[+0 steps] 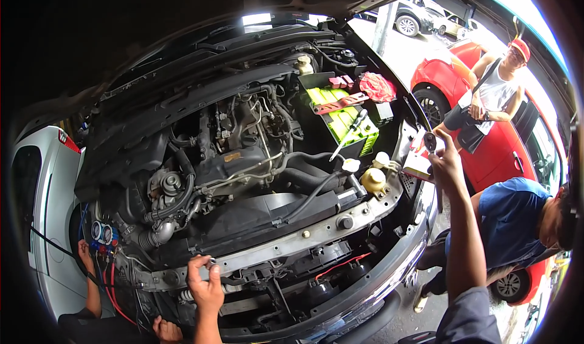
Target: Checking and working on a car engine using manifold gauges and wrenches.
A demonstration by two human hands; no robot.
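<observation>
- Head view: gripping a dark tool with a round head in the right hand, raised at the right front corner of the engine bay; handle mostly covered by fingers, exact kind hard to make out.
- Pinching a small dark piece between thumb and finger of the left hand, just above the metal bar across the car's front; too small to identify.
- Just beyond the right hand, a white and red box, partly covered.
- Across the yellow-green battery, hiding parts of its top: a red bracket and a slanting tool with a dark handle; at its back corner, a crumpled red cloth.
- Deep among the engine parts, much lost in shadow.
- At far left, near a co-worker's hand, round gauges with hoses; contact unclear.
- At the lower edge, another hand, cut off; grip impossible to tell.
- To the right, a person in blue, partly behind the right forearm.
- Overhead, a dark hood, cut off by the rim.
</observation>
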